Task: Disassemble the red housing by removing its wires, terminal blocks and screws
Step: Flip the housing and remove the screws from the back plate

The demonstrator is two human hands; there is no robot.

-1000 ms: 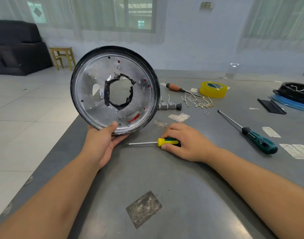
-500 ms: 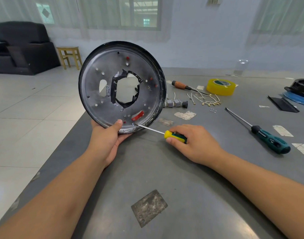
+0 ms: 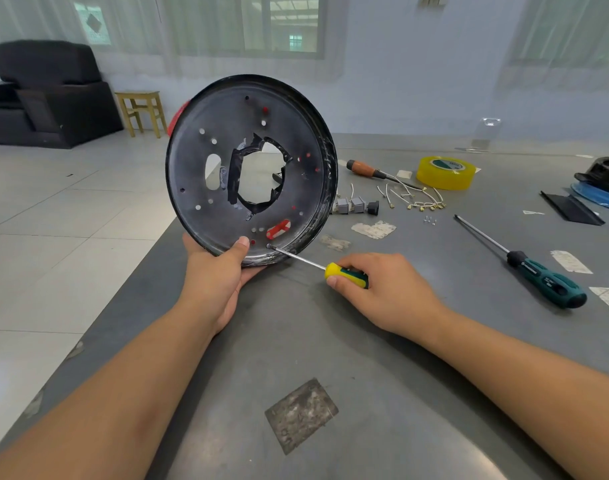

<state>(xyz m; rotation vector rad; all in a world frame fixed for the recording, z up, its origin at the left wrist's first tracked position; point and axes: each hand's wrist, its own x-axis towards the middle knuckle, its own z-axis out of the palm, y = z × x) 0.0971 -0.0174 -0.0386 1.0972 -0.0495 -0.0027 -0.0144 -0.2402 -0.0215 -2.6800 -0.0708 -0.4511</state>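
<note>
The round housing (image 3: 289, 133) stands on edge above the grey table (image 3: 382, 375), its metal inner face with a torn centre hole toward me and red showing at its upper left rim. My left hand (image 3: 216, 275) grips its bottom edge, thumb on the inner face. My right hand (image 3: 382, 289) holds a small yellow-and-green screwdriver (image 3: 346, 270); the tip sits on a screw (image 3: 269, 246) near the bottom rim. Removed terminal blocks (image 3: 355, 206), short wires (image 3: 414, 199) and tiny screws (image 3: 430, 220) lie to the right.
A teal-handled screwdriver (image 3: 542, 278) lies at the right, an orange-handled one (image 3: 365, 169) and a yellow tape roll (image 3: 446, 172) farther back. A black part on a blue disc (image 3: 604, 188) sits at the far right edge. The table's left edge drops to a tiled floor.
My right hand lifted the small screwdriver off the table and set its tip on a screw at the housing's bottom rim. The housing has turned slightly in my left hand.
</note>
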